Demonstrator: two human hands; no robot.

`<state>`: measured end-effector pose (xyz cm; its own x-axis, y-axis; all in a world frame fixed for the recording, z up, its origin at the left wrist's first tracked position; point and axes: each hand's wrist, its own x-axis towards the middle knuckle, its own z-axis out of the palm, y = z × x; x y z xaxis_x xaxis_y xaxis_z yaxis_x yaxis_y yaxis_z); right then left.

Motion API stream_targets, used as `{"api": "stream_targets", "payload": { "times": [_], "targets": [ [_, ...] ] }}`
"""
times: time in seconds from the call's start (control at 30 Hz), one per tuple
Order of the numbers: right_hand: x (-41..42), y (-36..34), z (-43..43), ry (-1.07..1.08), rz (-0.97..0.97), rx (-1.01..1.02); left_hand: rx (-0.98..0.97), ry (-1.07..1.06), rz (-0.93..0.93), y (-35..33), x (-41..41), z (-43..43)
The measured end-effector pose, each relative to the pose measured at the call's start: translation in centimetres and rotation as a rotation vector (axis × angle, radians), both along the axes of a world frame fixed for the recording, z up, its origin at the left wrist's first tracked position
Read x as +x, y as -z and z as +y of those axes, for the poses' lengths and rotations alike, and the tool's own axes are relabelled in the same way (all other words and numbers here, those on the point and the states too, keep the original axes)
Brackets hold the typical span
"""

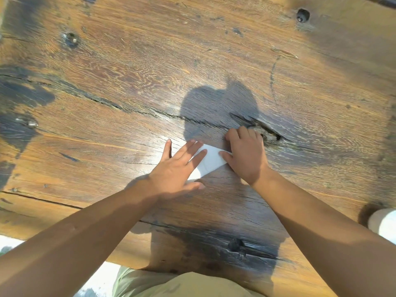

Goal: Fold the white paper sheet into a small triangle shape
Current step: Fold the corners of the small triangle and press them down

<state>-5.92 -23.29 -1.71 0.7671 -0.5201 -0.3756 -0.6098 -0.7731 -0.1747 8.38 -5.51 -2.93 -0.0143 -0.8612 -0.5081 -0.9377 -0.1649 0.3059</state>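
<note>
Hands press flat on the paper [209,160] on a table [128,82]: left hand [177,168] and right hand [246,155] spread open at opposite ends. Creasing appears under way; next likely comes another, tighter fold.

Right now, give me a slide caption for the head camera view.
Left hand and right hand press folded white paper flat on weathered wooden table.

No writing, label, brand, number or sign could be read anywhere; the white paper [209,161] between the hands was blank.

White folded paper [209,160] (flat, creased)
</note>
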Motion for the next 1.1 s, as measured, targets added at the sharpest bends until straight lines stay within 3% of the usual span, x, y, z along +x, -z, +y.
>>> {"api": "stream_targets", "payload": {
  "times": [0.13,0.47,0.83,1.1],
  "targets": [
    [0.8,0.2,0.1,0.061,0.049,0.028,-0.044,0.039,-0.017,0.0,0.4,-0.4],
    [0.5,-0.1,1.0,0.226,-0.033,0.209,-0.101,0.033,-0.041,0.2,-0.6,-1.7],
    [0.2,-0.5,0.2,0.346,-0.061,0.270,0.013,-0.005,-0.059,-0.4,-2.0,1.9],
    [-1.2,-0.3,-0.7,0.584,-0.211,0.550,-0.021,-0.001,-0.060,-0.7,-2.1,1.2]
  ]
}}
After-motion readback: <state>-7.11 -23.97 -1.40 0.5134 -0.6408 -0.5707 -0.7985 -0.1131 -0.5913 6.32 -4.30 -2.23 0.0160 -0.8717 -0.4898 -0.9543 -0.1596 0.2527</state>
